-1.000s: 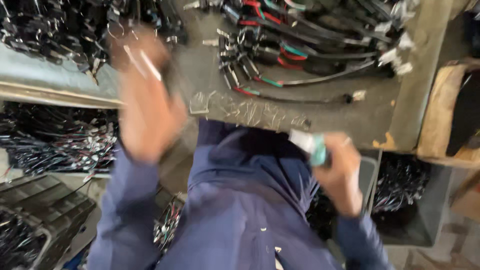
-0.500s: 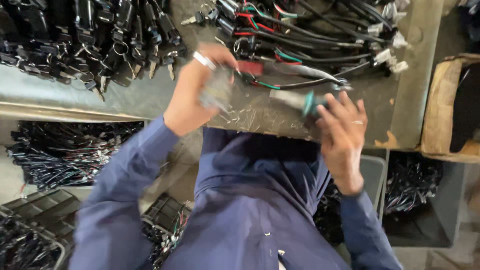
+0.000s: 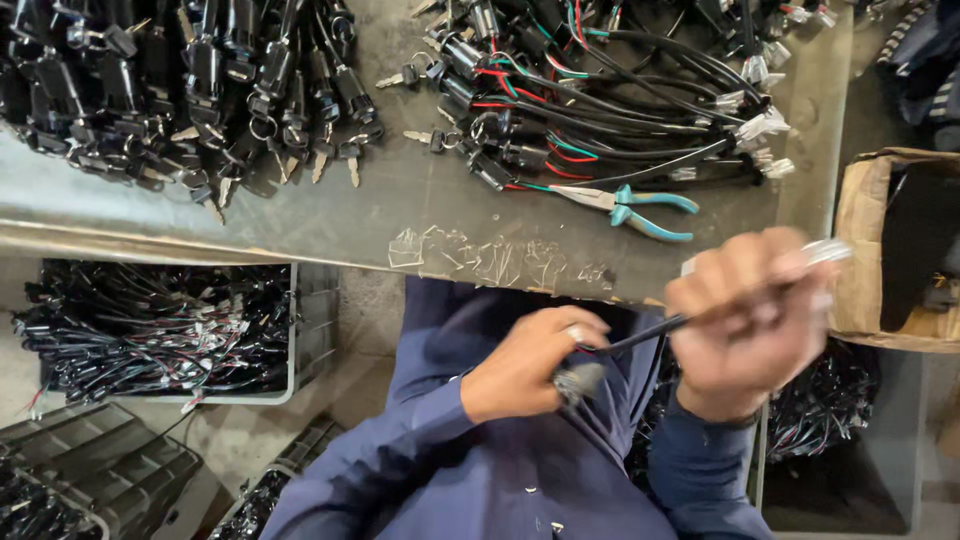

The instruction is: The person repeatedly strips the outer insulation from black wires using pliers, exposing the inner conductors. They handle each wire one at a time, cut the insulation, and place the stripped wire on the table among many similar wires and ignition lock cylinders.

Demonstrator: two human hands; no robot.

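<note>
My left hand (image 3: 525, 365) is closed around the dark lock end of a wired switch assembly (image 3: 580, 380), held low over my blue-shirted lap. My right hand (image 3: 745, 320), blurred by motion, grips the black cable (image 3: 640, 335) of the same assembly, with its white connector (image 3: 825, 250) sticking out past my fingers. On the grey metal table (image 3: 330, 215) a pair of teal-handled pliers (image 3: 635, 208) lies loose, just above my right hand.
A pile of black locks with keys (image 3: 190, 80) covers the table's left. Wired switches with red and green leads (image 3: 600, 90) lie at centre right. A bin of black wires (image 3: 150, 330) sits below left. An open cardboard box (image 3: 895, 250) stands at right.
The pliers left my right hand and now lie on the table. Both hands came down from the table edge to my lap, stretching a wired assembly between them.
</note>
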